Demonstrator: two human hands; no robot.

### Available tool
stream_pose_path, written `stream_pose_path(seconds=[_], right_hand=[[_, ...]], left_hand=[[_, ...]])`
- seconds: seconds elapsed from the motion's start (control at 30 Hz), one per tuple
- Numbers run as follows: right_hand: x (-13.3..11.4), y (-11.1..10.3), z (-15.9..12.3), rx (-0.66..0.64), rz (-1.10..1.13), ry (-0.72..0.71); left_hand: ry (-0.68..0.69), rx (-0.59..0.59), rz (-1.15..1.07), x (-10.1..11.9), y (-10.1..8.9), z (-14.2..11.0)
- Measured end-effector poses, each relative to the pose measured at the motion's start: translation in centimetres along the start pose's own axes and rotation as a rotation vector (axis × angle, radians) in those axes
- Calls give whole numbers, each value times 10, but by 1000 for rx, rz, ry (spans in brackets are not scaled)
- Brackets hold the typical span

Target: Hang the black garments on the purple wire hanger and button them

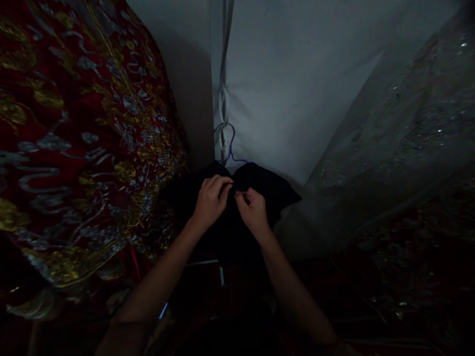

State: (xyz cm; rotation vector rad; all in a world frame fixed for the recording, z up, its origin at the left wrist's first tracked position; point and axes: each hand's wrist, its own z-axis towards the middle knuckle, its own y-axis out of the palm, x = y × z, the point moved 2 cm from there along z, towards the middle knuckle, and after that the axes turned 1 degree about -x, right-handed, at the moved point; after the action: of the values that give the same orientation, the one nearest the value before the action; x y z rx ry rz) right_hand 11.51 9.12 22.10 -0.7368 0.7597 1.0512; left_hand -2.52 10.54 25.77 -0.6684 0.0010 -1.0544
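Note:
A black garment (270, 183) hangs from a purple wire hanger (232, 143) in the middle of the view. My left hand (213, 198) is at the front of its neckline, thumb and fingers pinched on the dark cloth. Just to the right, my right hand (252, 207) is also closed in a pinch at the same front edge. The two sets of fingertips are close together but apart. Any button or other small fastening between them is too dark to make out.
The hanger hooks onto a white ring strip (223, 106) in the wall corner. At left hangs a red garment (85, 138) with gold and silver embroidery. Sheer, sparkling fabric (401, 128) drapes at right against the white wall (297, 74). The lower area is very dark.

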Motion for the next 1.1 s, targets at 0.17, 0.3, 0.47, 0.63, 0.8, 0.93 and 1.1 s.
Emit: stream_pose_path(seconds=[0.17, 0.3, 0.47, 0.63, 0.8, 0.93, 1.1], right_hand=[[-11, 2, 11, -75, -14, 40], [-2, 6, 11, -59, -117, 67], [53, 17, -24, -183, -181, 350], [72, 18, -74, -166, 25, 393], [65, 9, -99, -211, 242, 393], [65, 1, -102, -183, 255, 383], [57, 14, -107, -272, 127, 178]], left_hand=[[-57, 98, 0, 0, 0, -3], [-52, 166, 38, 3, 0, 1], [-155, 450, -7, -5, -31, 10], [-567, 805, -325, -65, -68, -21], [-1333, 936, -996, -106, -45, -111], [-1439, 714, -1218, -79, -5, -152], [-1127, 325, -1096, -22, 28, -145]])
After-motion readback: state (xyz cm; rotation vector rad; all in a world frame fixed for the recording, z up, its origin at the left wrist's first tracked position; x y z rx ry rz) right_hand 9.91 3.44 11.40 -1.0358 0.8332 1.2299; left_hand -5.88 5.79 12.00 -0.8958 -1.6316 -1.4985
